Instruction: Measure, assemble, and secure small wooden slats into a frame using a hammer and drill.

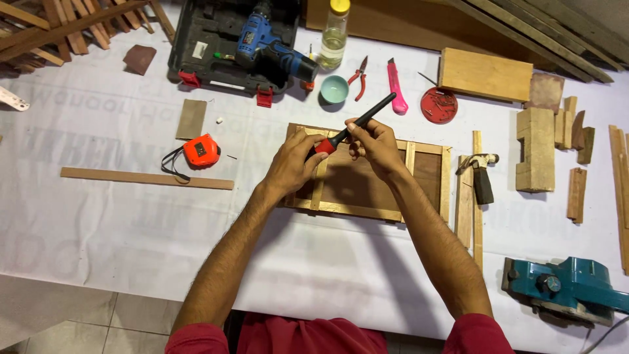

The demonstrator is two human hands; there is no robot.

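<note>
A brush with a black handle and a red collar (367,118) is held over a shallow wooden tray-like frame (429,172) in the middle of the table. My right hand (375,141) grips the handle near its middle. My left hand (296,160) is closed around the brush's red collar end, hiding the tip, and rests on the frame's left part. The handle points up and to the right, away from me.
Behind the frame lie a small teal bowl (334,88), red pliers (358,75), a pink utility knife (396,88), a red lid of nails (438,105), a bottle (334,33) and a blue drill in its case (265,49). An orange tape measure (200,151) and wooden strip (147,177) lie left; hammer (481,174), wood blocks (536,147) and blue planer (570,288) right.
</note>
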